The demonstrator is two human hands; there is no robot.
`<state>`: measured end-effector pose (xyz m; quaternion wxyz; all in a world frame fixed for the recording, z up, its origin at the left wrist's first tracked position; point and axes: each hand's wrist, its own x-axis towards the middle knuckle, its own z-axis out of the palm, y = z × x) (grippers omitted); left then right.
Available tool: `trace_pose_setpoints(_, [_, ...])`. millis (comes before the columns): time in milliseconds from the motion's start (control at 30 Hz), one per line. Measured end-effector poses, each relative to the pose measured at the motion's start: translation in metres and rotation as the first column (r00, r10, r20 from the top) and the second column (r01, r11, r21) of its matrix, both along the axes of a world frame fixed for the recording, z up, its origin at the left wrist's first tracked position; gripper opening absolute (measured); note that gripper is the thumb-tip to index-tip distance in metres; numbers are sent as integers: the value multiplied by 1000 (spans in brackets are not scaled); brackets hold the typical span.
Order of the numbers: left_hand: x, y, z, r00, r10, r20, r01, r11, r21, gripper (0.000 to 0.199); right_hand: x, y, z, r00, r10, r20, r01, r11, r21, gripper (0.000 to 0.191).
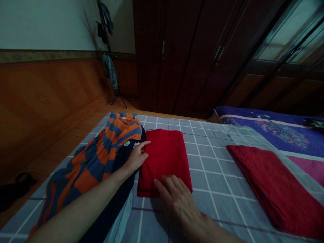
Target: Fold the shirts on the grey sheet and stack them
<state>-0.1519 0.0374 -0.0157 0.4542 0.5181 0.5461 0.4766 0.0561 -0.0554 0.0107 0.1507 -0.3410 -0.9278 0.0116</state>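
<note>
Right hand (177, 199), fingers loosely curled, on folded red cloth (167, 155).

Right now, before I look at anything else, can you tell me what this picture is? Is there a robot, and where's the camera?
No robot here! A person is using their own bare hands. There's just one picture, from a camera worn on their head, looking forward and down.

On the grey sheet with white lines lie a folded red cloth, an orange-and-blue garment on its left, and another red cloth farther right.

The left hand has its fingers at the folded cloth's left side. The right hand is at its near edge. Neither seems to grip it.
</note>
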Motion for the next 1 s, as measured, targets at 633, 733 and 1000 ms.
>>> trace_pose_setpoints(633, [22, 77, 27, 943, 239, -232, -257, 965, -51, 54, 68, 18, -20, 982, -179, -53, 183, 980, 83, 40])
trace_pose_setpoints(733, [14, 81, 18, 905, 308, -293, -315, 949, 23, 57, 75, 14, -17, 991, -131, -30, 133, 987, 92, 42])
trace_pose_setpoints(1000, [3, 52, 12, 850, 332, -409, -325, 942, 87, 65, 88, 17, -23, 993, -91, -73, 98, 991, 93, 32])
